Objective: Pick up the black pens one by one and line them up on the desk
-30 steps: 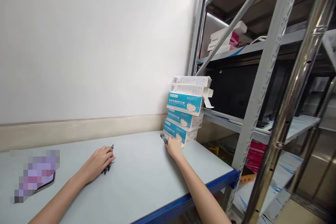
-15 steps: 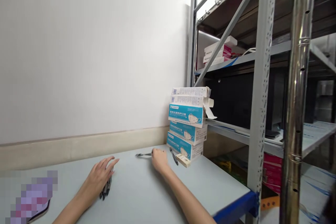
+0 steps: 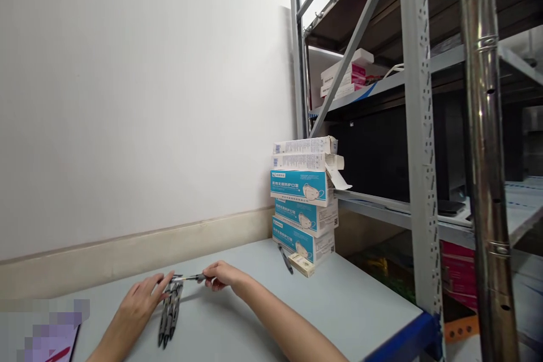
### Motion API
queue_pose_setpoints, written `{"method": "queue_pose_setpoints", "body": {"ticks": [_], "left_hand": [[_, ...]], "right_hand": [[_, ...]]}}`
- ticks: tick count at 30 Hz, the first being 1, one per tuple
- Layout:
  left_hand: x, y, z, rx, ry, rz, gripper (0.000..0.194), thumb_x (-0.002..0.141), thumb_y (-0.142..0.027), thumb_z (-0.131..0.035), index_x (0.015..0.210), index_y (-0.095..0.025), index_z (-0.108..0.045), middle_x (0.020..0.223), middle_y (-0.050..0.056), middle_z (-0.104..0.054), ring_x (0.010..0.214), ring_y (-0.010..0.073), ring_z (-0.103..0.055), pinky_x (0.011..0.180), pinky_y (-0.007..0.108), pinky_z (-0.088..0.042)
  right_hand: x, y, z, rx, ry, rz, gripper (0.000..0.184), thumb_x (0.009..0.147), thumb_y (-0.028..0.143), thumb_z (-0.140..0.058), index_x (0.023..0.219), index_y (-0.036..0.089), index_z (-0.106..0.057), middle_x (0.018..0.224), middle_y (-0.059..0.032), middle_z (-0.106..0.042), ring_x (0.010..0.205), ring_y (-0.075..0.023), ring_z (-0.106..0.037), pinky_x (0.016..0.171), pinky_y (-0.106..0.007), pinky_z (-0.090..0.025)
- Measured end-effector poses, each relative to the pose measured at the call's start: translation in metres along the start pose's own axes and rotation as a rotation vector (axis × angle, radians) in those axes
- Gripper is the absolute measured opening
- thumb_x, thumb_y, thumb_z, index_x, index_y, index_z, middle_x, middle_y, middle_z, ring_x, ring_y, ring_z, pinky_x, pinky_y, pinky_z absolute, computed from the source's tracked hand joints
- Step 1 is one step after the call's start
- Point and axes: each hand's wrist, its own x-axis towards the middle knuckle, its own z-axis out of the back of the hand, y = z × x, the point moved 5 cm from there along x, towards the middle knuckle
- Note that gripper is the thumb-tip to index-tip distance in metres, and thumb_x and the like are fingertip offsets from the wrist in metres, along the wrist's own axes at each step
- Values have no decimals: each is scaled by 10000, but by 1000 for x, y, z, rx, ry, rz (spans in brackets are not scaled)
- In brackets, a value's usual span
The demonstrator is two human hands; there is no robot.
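Note:
My right hand [image 3: 223, 275] pinches one end of a dark pen [image 3: 192, 278], held roughly level with its other end pointing left. That far end reaches the fingertips of my left hand [image 3: 141, 301], whose fingers are stretched out and apart. Beneath and beside those fingertips, several dark pens [image 3: 170, 317] lie side by side on the grey table [image 3: 250, 317], tips towards me. Whether my left fingers grip the held pen or only touch it is hard to make out. Another pen [image 3: 285, 259] lies farther right on the table.
Blue and white mask boxes [image 3: 299, 186] are stacked at the table's back right, with a small cream box [image 3: 301, 264] in front. A metal shelf rack [image 3: 418, 141] stands on the right. A pale wall [image 3: 139, 96] rises behind. At lower left is a partly pixelated purple item [image 3: 55, 339].
My right hand has carried the pen leftwards from near the boxes to my left hand. My left hand has shifted slightly left and down in view, and the camera has turned slightly.

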Motion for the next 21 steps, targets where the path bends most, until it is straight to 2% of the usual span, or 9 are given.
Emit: {"method": "queue_pose_setpoints", "body": {"ticks": [3,7,11,15,19,21], "left_hand": [[-1,-1,2,8,6,-27,334,879,-181,-341,1064,-266,-604,929,52,-648,856,180,-594,777,299,-404],[2,-6,8,-48,76,6,349,861,-143,-313,1015,-256,-605,933,51,-638,829,172,-591,755,284,-401],[8,-19,13,-122,121,-5,309,869,-213,-310,946,-231,-609,833,57,-633,767,171,-588,729,274,-417],[15,-28,18,-161,201,34,328,876,-232,-271,820,-220,-593,700,32,-605,638,152,-570,626,254,-413],[19,-32,24,-212,384,116,317,863,-201,-246,782,-214,-552,695,15,-610,610,134,-575,551,228,-387],[20,-33,27,-243,431,130,296,857,-184,-248,788,-215,-534,718,10,-618,631,129,-584,545,215,-383]], "right_hand": [[-1,-2,-7,4,71,23,259,856,261,-458,807,112,-664,492,60,-425,379,-26,-334,450,-202,-207],[-4,-10,-17,65,146,116,256,803,329,-571,826,98,-677,475,66,-403,416,-24,-296,466,-205,-199],[-8,-15,-16,74,86,167,238,774,320,-607,777,94,-678,473,60,-415,434,-32,-308,472,-204,-217],[-11,-14,-14,11,37,221,207,788,278,-582,777,100,-688,476,54,-427,447,-39,-313,490,-198,-245],[-16,-9,-11,-219,-142,311,160,771,236,-583,790,142,-711,515,43,-479,517,-63,-398,543,-193,-291],[-22,-4,-11,-358,-235,347,154,770,245,-580,788,177,-718,548,40,-517,566,-80,-448,571,-194,-301]]}}
